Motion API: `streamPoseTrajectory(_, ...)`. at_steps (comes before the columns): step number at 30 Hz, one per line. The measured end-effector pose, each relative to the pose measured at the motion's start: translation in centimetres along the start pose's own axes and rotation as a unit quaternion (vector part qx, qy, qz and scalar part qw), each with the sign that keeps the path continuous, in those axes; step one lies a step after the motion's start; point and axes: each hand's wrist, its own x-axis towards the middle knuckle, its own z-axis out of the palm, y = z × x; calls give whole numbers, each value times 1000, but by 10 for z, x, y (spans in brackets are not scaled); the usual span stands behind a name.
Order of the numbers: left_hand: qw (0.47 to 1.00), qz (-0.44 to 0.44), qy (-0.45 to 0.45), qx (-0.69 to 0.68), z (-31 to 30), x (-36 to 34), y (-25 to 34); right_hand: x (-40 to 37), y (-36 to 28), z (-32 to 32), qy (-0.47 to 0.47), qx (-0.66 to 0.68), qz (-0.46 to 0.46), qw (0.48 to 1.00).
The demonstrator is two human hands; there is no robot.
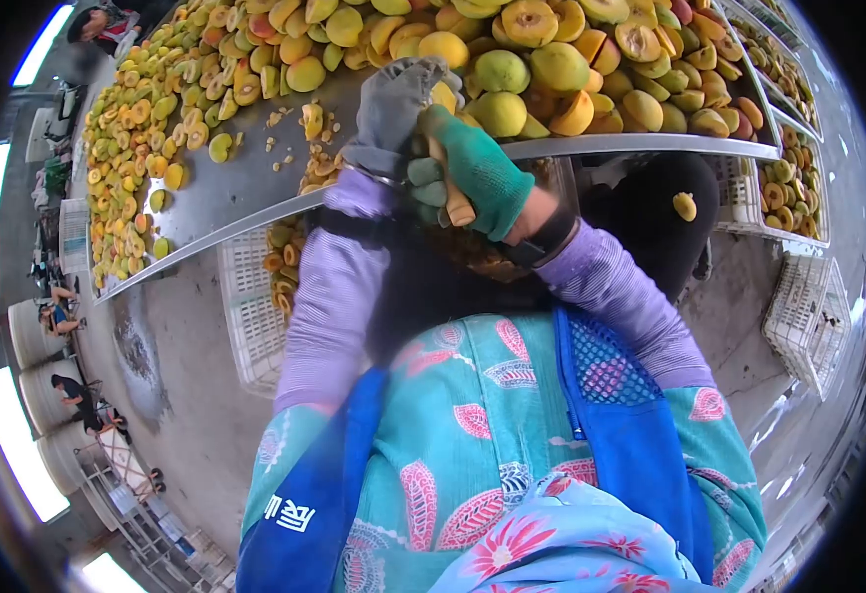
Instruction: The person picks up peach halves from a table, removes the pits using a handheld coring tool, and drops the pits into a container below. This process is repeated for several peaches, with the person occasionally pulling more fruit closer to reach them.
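My left hand [393,111], in a grey glove, is closed around a yellow piece of fruit [443,97] that looks like a peach. Close against it, my right hand [484,176] in a green glove wraps round the wooden handle [455,198] of a tool. The tool's working end is hidden between the hands. Both hands are over the near edge of a metal table [240,188], heaped with whole and halved yellow-green peaches [559,67]. Small pits and scraps [319,163] lie on the metal just left of my hands.
Below the table edge stands a white crate [250,306] with fruit pieces in it. More filled crates [790,193] line the right side, with another white crate [806,321] nearer. One fruit piece [685,206] rests on my dark-clad leg. Other people [77,400] are far left.
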Motion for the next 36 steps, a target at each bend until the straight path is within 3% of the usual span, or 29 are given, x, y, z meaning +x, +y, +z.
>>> streamPoseTrajectory(1,987,48,-104,110,-15,11,-11,-5,-2,-2,6,-8,17,1000)
streamPoseTrajectory(2,950,101,-201,215,-24,16,-16,-1,3,-7,-52,29,37,998)
streamPoseTrajectory(3,792,289,-283,458,-24,17,0,9,13,-13,-111,64,55,990)
streamPoseTrajectory(5,807,313,-277,418,-20,14,16,28,31,-22,-226,162,68,958)
streamPoseTrajectory(6,810,323,-278,402,-19,10,22,26,26,-20,-230,179,62,955)
streamPoseTrajectory(7,859,369,-170,312,-16,0,26,19,20,-18,-233,199,57,950)
streamPoseTrajectory(8,951,258,-157,68,-10,-10,28,13,13,-16,-235,220,52,945)
streamPoseTrajectory(9,967,122,-128,-183,-2,-21,30,11,5,-13,-210,166,47,962)
streamPoseTrajectory(10,903,-22,-81,-422,5,-29,28,1,-5,-5,-154,82,34,984)
streamPoseTrajectory(11,896,-9,-6,-444,9,-32,21,-4,-10,-2,-147,42,67,986)
streamPoseTrajectory(12,961,128,-48,-240,2,-30,24,-6,-11,-1,-140,-1,98,985)
streamPoseTrajectory(13,964,252,-87,-18,-9,-26,30,-4,-8,-1,-162,7,98,982)
streamPoseTrajectory(14,903,355,-123,207,-16,-27,33,-3,-1,-2,-183,18,99,978)
streamPoseTrajectory(15,961,235,-120,83,-14,-36,35,0,6,-2,-206,29,98,973)
streamPoseTrajectory(16,987,121,-87,-63,-11,-45,36,5,12,-2,-287,120,105,944)
streamPoseTrajectory(18,971,59,-23,-232,-7,-59,42,13,27,-1,-437,300,120,839)
streamPoseTrajectory(19,912,-8,63,-406,-2,-68,49,14,28,4,-460,304,127,825)
streamPoseTrajectory(21,885,-61,253,-386,-16,-103,32,-1,20,9,-408,190,148,881)
streamPoseTrajectory(22,952,-7,285,-112,-30,-134,17,-8,14,5,-376,124,157,905)
streamPoseTrajectory(23,948,-82,266,154,-59,-147,18,-4,24,-9,-380,99,142,909)
streamPoseTrajectory(24,871,-148,228,409,-87,-160,22,-11,23,-21,-329,42,144,932)
streamPoseTrajectory(25,712,-327,140,606,-119,-154,28,1,36,-42,-273,70,201,938)
streamPoseTrajectory(26,746,-302,163,571,-128,-150,29,11,54,-56,-212,98,263,936)
streamPoseTrajectory(28,813,-246,200,489,-138,-136,22,-2,59,-46,-153,43,240,958)
streamPoseTrajectory(29,786,-77,157,593,-148,-110,6,-6,57,-42,-120,13,224,967)
streamPoseTrajectory(31,730,19,128,671,-157,-57,-35,-10,46,-43,-102,-2,150,983)
streamPoseTrajectory(33,725,-127,155,659,-142,-16,-50,-17,30,-43,-46,31,81,995)
streamPoseTrajectory(36,794,-92,16,601,-121,-10,-30,-16,23,-66,-32,74,37,996)
